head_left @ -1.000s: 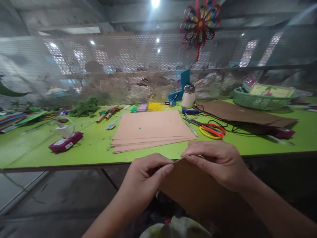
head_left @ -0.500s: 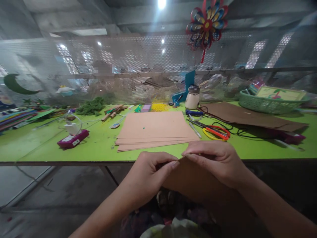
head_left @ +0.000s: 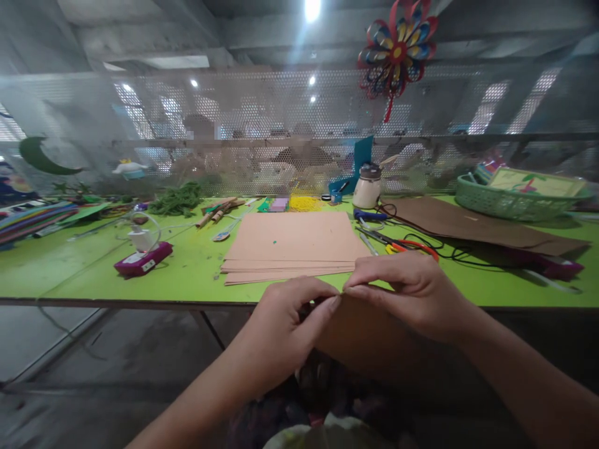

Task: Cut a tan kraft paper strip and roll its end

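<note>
Both hands meet in front of the table's edge, pinching the top edge of a brown paper sheet (head_left: 365, 330) that hangs down toward my lap. My left hand (head_left: 294, 318) grips it between thumb and forefinger. Close beside those fingertips, my right hand (head_left: 414, 296) pinches the same edge, its thumb under the forefinger. The sheet's lower part fades into shadow. Just beyond my fingers, a stack of light brown paper sheets (head_left: 294, 240) lies on the green table (head_left: 196, 280), its near edges slightly fanned.
Right of the stack lie scissors (head_left: 416, 246) with red and yellow handles, a blue-handled tool (head_left: 372, 215) and dark brown paper (head_left: 472, 224). Behind stand a jar (head_left: 367, 187) and a green basket (head_left: 519, 202). At left sits a purple power strip (head_left: 143, 260). A mesh screen (head_left: 262, 112) rises behind.
My right hand has shifted slightly left and up, bringing its fingertips nearer the left ones along the paper's edge. The whole view has shifted a little.
</note>
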{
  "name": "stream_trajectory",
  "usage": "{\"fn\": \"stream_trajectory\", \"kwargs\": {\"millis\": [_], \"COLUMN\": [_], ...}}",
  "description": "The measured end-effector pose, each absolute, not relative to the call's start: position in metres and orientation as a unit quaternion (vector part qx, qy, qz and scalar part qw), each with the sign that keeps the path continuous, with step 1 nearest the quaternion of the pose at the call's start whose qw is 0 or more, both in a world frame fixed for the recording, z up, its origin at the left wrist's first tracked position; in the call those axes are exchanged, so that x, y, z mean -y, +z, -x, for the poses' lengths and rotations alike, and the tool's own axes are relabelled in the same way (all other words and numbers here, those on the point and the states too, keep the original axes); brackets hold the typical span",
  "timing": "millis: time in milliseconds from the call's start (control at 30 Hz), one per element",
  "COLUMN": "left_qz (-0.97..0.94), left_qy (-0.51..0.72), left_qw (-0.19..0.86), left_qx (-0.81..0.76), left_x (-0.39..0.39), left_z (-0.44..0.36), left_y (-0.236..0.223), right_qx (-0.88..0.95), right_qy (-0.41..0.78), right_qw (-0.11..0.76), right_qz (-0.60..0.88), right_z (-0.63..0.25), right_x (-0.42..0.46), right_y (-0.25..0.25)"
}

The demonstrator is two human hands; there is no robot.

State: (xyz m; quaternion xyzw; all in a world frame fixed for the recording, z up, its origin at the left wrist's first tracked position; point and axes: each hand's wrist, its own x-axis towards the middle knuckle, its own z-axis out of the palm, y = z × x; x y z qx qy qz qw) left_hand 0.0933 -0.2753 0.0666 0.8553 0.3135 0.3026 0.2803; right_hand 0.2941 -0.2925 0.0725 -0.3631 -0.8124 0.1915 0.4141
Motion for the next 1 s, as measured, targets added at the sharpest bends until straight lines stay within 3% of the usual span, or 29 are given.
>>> {"fn": "stream_trajectory", "kwargs": {"millis": [167,300,533,1000], "left_qz": [-0.834,-0.791,-0.686,-0.674], "left_qy": [0.231,0.286,0.462,0.521], "left_qw": [0.399,0.422,0.430,0.380], "left_qx": [-0.303,-0.339,-0.362,-0.360], "left_x": [0.270,0.272,0.273,0.287], "left_z": [-0.079,-0.072,-0.075,-0.080], "left_y": [0.061,0.046,0.046,0.055], "right_qx": [0.804,0.781,0.745,0.686], "right_qy": [0.164,0.143,0.124,0.109], "right_qw": [0.430,0.446,0.499,0.588], "right_qz": [0.377,0.413,0.425,0.415], "right_z": [-0.298,-0.304,-0.308,-0.304], "right_x": [0.289,0.286,0.277,0.295], "right_y": [0.071,0.064,0.055,0.037]}}
